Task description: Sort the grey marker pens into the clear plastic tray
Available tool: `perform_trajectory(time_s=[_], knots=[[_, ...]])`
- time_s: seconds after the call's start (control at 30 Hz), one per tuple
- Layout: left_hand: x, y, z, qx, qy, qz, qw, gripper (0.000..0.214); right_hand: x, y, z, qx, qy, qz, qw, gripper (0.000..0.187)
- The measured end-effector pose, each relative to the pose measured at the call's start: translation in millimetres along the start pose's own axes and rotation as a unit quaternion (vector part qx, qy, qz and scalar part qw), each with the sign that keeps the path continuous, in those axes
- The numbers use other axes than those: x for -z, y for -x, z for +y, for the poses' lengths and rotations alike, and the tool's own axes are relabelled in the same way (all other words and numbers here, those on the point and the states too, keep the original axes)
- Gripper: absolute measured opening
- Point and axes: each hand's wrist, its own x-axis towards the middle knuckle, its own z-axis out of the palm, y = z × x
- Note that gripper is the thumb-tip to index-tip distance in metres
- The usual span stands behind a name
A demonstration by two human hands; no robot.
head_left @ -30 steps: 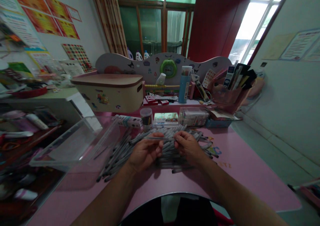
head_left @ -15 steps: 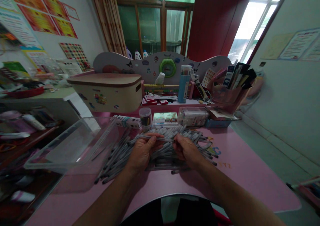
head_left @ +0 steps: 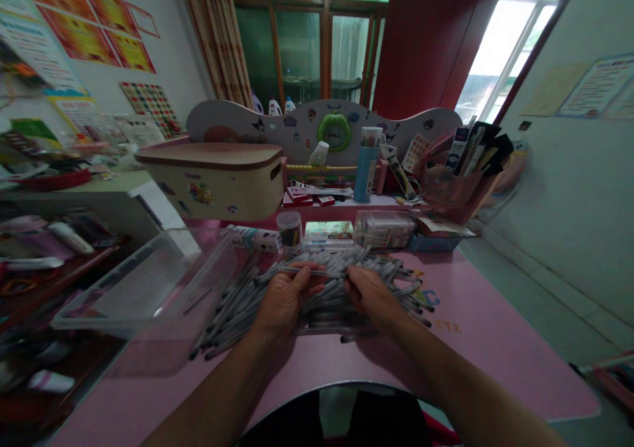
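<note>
A big heap of grey pens (head_left: 238, 302) lies spread across the pink desk (head_left: 475, 348). Both my hands rest on top of the heap. My left hand (head_left: 282, 298) and my right hand (head_left: 369, 292) each pinch one end of a single grey pen (head_left: 324, 272), held level between them just above the pile. An empty clear plastic box (head_left: 148, 285) stands tilted at the left, close to the heap.
Behind the heap stand a small round jar (head_left: 290, 229), flat boxes (head_left: 329, 234) and a clear case (head_left: 384, 228). A cream wooden box (head_left: 218, 177), a blue tube (head_left: 365, 163) and a pink organiser with stationery (head_left: 456, 183) sit further back. Cluttered shelves fill the left.
Both hands stay on the pen over the heap, with only slight shifts. The view has moved a little.
</note>
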Motion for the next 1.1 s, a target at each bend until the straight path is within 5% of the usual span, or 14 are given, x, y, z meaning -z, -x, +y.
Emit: perform_trajectory(time_s=[0.17, 0.27, 0.4, 0.53, 0.63, 0.8, 1.0, 1.1], knots=[[1.0, -1.3, -0.6, -0.005, 0.000, 0.009, 1.000, 0.031, -2.6, 0.9, -0.3, 0.021, -0.044, -0.002, 0.999, 0.028], [1.2, -1.1, -0.9, -0.009, -0.003, 0.006, 1.000, 0.031, -4.2, 2.5, -2.2, -0.004, -0.079, -0.009, 0.997, 0.029], [0.8, 0.1, -0.3, -0.006, -0.014, 0.002, 1.000, 0.032, -2.8, 1.1, -0.3, 0.003, 0.005, 0.012, 1.000, 0.043], [1.5, -0.2, 0.6, -0.013, -0.014, 0.010, 1.000, 0.031, -2.9, 0.4, 0.0, 0.025, -0.020, 0.013, 0.999, 0.028], [2.1, -1.3, -0.1, -0.017, -0.008, 0.002, 1.000, 0.030, -3.8, 0.7, -0.9, 0.001, -0.079, 0.010, 0.997, 0.031], [1.7, -1.8, -1.6, -0.009, -0.003, -0.010, 1.000, 0.032, -2.6, -1.0, 1.4, 0.004, 0.007, 0.019, 1.000, 0.043], [2.0, -0.8, -1.1, -0.019, 0.002, -0.005, 1.000, 0.031, -4.9, 1.4, -1.5, -0.001, -0.075, 0.006, 0.997, 0.036], [1.6, -0.5, -1.8, -0.019, -0.007, -0.014, 1.000, 0.030, -5.3, 1.6, -0.2, -0.011, -0.020, 0.004, 1.000, 0.041]])
